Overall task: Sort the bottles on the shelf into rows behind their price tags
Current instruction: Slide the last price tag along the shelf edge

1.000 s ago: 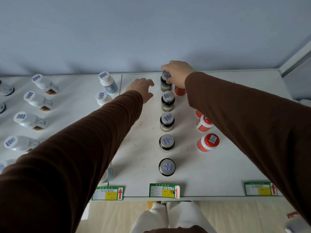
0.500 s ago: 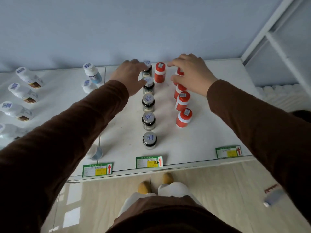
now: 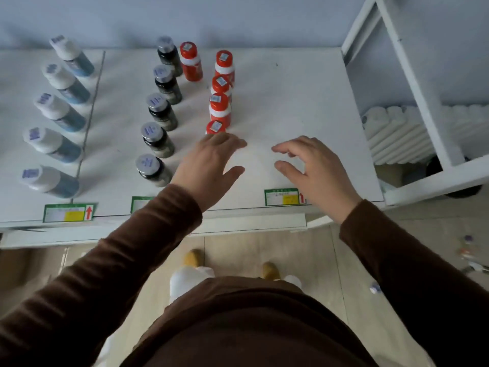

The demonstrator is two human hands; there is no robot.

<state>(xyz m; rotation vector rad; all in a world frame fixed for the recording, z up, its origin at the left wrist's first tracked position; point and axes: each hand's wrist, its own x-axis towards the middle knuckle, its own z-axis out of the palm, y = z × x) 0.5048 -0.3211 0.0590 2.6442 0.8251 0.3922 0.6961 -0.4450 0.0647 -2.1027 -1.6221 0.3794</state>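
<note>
On the white shelf [image 3: 291, 96] stand three rows of bottles. Several white-capped blue bottles [image 3: 59, 113] line the left. Several dark bottles with grey caps [image 3: 158, 112] form the middle row. Several orange bottles with white bands [image 3: 220, 107] stand right of them, and one more orange bottle [image 3: 191, 62] sits at the back beside the dark row. My left hand [image 3: 209, 162] hovers open just in front of the nearest orange bottle [image 3: 214, 127], partly hiding it. My right hand [image 3: 309, 170] is open over bare shelf, holding nothing.
Green price tags sit on the front edge: a left tag [image 3: 68, 212], a middle tag [image 3: 140, 203] partly hidden by my sleeve, and a right tag [image 3: 284, 197]. A white frame [image 3: 412, 83] stands to the right. Small items lie on the floor [image 3: 471, 260].
Both hands have pulled back from the far bottles toward the shelf's front edge. The view has shifted, and the left row of blue bottles now shows fully.
</note>
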